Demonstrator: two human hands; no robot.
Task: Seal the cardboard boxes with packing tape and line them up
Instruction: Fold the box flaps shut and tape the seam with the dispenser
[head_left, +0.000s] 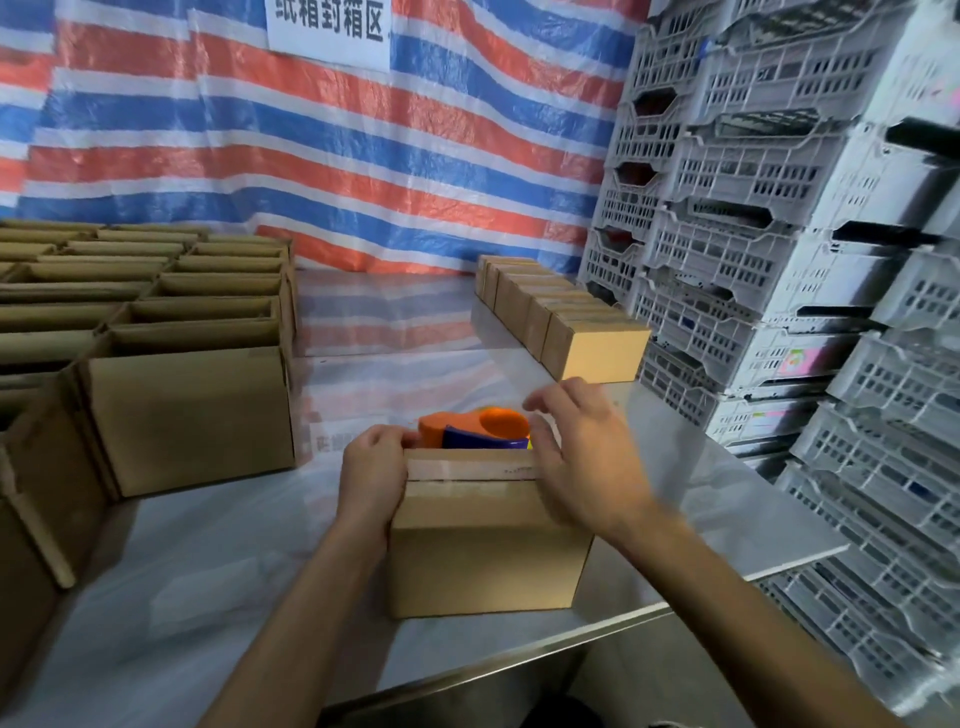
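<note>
Nearest, at 6 o'clock, one cardboard box stands upright on the counter, close to its front edge. Its flaps are down, and a glossy strip runs along the top from side to side.

The left hand grips the box at its upper left corner. Its fingers are curled over the far top edge and the palm lies against the left side.

The right hand is over the upper right corner of the same box. Its fingers are spread, loosely extended and holding nothing. Motion blur prevents confirming whether they touch the cardboard.

Directly behind the box, toward 12 o'clock, a tape dispenser with an orange body and blue parts rests on the counter between the two hands. Neither hand holds it.

At 9 o'clock, several rows of open boxes stand packed edge to edge, their flaps up, filling the left part of the counter. The nearest faces the viewer with a plain side.

At 1 o'clock, well apart from the handled box, a line of sealed boxes stands side by side, touching and running away from the viewer.

From 2 to 4 o'clock, stacked grey perforated crates rise just beside that line.

At 12 o'clock, a red, white and blue striped tarpaulin forms the rear wall, with a white printed sign fixed near its top.
</note>
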